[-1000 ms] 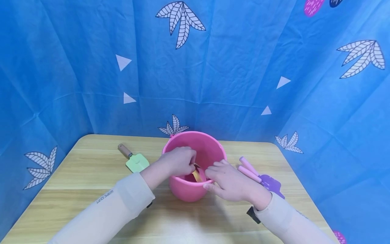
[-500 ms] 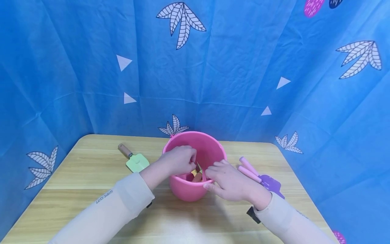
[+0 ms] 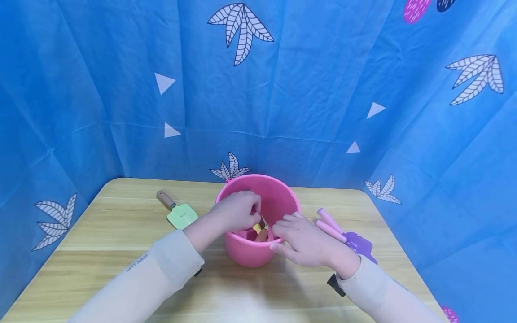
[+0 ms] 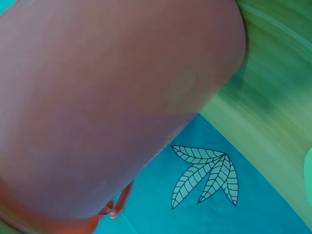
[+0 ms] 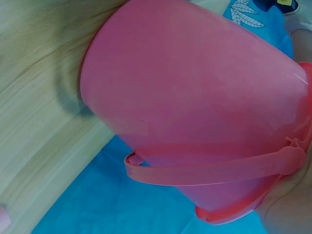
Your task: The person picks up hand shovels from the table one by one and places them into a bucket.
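Observation:
A pink bucket stands upright on the table, its wall filling much of both wrist views. My left hand reaches over the rim into it, fingers bent downward. The fingertips are hidden, so whether they hold anything is unclear. Close beside them, inside the bucket, lie a brown handle and a yellow piece, only partly visible. My right hand grips the rim at the front right, thumb outside and fingers over the edge. The bucket's pink carrying handle hangs down its side in the right wrist view.
Left of the bucket lies a small green shovel with a brown handle. To the right are purple toy tools with pink handles, partly behind my right wrist. A blue patterned curtain borders the wooden table.
Inside the bucket the yellow piece near my left fingers has shifted, and a brown handle now shows there. My left hand has barely moved; my right hand stays on the rim.

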A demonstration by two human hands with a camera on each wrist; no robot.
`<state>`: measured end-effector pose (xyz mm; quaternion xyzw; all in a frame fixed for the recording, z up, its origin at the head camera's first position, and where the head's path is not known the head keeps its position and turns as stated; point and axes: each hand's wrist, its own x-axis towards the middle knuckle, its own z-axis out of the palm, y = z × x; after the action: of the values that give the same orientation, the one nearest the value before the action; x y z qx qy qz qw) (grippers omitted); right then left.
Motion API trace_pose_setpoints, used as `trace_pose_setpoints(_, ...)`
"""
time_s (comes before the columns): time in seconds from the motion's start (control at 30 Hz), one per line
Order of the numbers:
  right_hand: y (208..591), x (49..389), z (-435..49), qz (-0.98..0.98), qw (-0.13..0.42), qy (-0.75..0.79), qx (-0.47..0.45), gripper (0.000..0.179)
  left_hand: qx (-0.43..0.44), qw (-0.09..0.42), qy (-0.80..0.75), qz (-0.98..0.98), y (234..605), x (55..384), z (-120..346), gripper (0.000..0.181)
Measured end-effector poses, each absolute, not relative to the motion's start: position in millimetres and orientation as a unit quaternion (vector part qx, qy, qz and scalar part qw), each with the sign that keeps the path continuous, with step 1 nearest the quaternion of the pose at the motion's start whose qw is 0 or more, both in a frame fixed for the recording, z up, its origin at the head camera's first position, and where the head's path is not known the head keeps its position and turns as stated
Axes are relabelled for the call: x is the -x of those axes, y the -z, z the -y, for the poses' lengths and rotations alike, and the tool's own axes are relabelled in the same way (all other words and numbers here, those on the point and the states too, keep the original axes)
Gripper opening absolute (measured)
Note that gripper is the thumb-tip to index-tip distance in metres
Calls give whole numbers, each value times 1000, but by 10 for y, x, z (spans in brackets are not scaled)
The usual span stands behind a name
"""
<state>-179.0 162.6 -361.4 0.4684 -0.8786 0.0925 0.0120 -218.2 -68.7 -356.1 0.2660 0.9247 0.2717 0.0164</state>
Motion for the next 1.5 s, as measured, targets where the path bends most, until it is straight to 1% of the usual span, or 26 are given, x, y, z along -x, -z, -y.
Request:
trace_pose_setpoints(0.23,3608,1786,-1620,878,12,-90,-470,33,-250,-29,-297,-921,3552,2181,710,17)
trace_pose_setpoints(0.57,3597,1784,-1612,879,8,-90,-467,33,-220,-56,-302,-926,3471,2152,792,14)
trace_pose_setpoints(0.67,3599,1787,-1614,880,8,-91,-467,33,-211,-67,-307,-926,3442,2156,860,13)
trace_pose_setpoints(0.87,3596,1788,-1607,879,-1,-98,-466,34,-199,-111,-316,-921,3391,2177,1083,8)
trace_pose_setpoints(1.1,3586,1783,-1611,883,-8,-96,-460,34,-169,-148,-330,-917,3351,2201,1329,13)
trace_pose_setpoints(1.33,3600,1778,-1618,883,-1,-92,-461,35,-141,-190,-336,-911,3377,2250,1526,14)
trace_pose_setpoints(1.5,3608,1775,-1619,884,1,-87,-460,36,-93,-202,-337,-915,3435,2282,1651,16)
